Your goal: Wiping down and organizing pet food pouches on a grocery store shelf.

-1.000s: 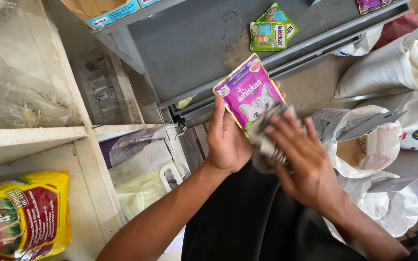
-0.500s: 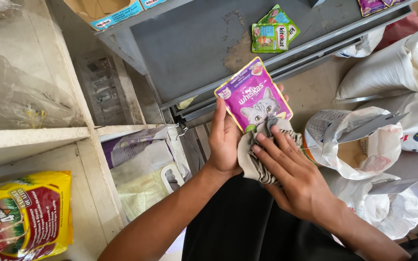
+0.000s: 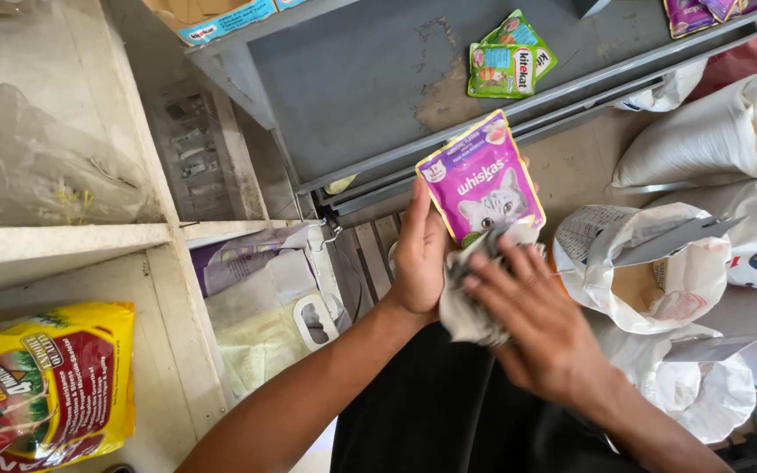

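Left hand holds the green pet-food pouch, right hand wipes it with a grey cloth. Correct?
Not quite: in the head view the pouch in the left hand is a purple pet-food pouch. The right hand does press a grey cloth against it.

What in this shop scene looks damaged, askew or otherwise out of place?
The grey metal shelf has a scuffed, rust-brown patch where paint has worn off. Two green pet-food pouches lie skewed and overlapping beside it. The purple pouch being wiped looks intact.
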